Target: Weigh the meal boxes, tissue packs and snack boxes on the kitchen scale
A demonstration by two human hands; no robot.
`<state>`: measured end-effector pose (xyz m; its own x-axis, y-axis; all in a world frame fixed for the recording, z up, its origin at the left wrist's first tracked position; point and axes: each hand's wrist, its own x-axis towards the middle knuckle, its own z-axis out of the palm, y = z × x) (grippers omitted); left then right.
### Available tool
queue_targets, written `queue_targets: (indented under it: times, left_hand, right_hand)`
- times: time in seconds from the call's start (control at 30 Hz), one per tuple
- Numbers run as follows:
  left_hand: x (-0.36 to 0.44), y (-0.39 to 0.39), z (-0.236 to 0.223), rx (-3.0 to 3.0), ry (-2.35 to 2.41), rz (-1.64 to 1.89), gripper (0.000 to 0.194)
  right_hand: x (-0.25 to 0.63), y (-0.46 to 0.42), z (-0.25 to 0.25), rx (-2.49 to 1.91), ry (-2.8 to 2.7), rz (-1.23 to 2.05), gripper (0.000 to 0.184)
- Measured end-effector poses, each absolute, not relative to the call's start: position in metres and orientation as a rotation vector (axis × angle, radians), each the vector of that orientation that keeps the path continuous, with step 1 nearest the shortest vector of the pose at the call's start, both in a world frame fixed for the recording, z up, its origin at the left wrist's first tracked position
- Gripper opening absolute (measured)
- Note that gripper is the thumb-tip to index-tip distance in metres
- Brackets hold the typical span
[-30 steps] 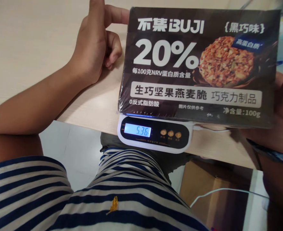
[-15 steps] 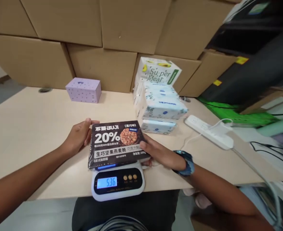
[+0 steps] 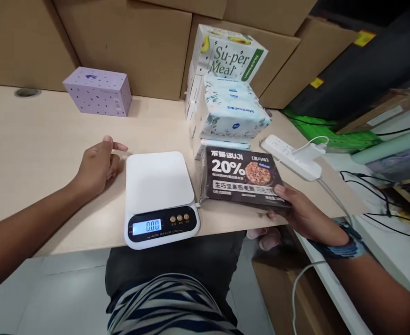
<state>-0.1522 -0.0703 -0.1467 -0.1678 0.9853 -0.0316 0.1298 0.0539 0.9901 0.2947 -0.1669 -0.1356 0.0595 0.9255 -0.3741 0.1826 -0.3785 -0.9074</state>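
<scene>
Nearest: striped shirt [image 3: 170, 304] and dark trousers [image 3: 138, 274], just below the near edge of the desk [image 3: 68, 135]. A brown carton [image 3: 302, 298] stands lower down, under the right part of that edge.

White scale [image 3: 159, 181] at the near edge, about midway along it, pan facing up. Lit display [image 3: 147, 227] on the side toward the person; reading 0.00. Three round buttons to the right of the digits.

Right hand [image 3: 302, 209] over the right part of the near edge, patterned blue band [image 3: 344, 244] at the wrist. Fingers gripping the dark box [image 3: 241, 179] by its near right corner, thumb on the printed face, other fingers underneath. Box lies to the right of the scale, face up, slightly tilted, print "20%" and a round nut cluster legible. Contact between box and desk: cannot tell.

Left hand [image 3: 95, 167] to the left of the scale. Fingers loosely curled and closed on nothing, index stretched toward the scale's far left corner; touch there unclear.

Farther: power strip [image 3: 290, 159] along the right edge, white adapter [image 3: 309, 152] plugged in. Tissue packs [image 3: 234, 114] stacked beyond the dark box. Behind them, by the far edge, a white box [image 3: 231, 53] marked "Su-per Meal". Purple box [image 3: 98, 93] near the far edge, left part; cable hole [image 3: 28, 92] toward the far left corner. Cardboard boxes [image 3: 131, 46] form a wall behind the far edge.
</scene>
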Motion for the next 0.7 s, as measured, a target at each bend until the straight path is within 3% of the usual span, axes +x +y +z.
queue_targets:
  times: [0.2,0.37,0.47,0.57,0.63,0.7]
  left_hand:
    - [-0.154,-0.071,-0.146,1.218,1.460,1.205,0.053]
    - [-0.156,-0.071,-0.148,1.247,1.505,1.181,0.053]
    - [-0.163,-0.059,-0.157,1.480,1.684,1.275,0.040]
    - [-0.173,-0.031,-0.165,1.545,1.842,1.531,0.023]
    - [-0.182,-0.007,-0.166,1.345,1.931,1.666,0.030]
    - [-0.192,0.016,-0.163,1.105,2.038,1.729,0.040]
  right_hand:
    - [0.290,-0.145,-0.150,-1.777,-1.274,1.300,0.086]
    - [0.290,-0.135,-0.135,-1.842,-1.577,0.878,0.075]
    - [0.269,-0.133,-0.102,-1.481,-1.562,0.470,0.054]
    - [0.204,-0.119,-0.047,-1.029,-1.448,0.309,0.054]
    - [0.139,-0.094,-0.008,-0.977,-1.657,0.384,0.048]
    - [0.069,-0.056,0.019,-0.929,-1.834,0.623,0.027]
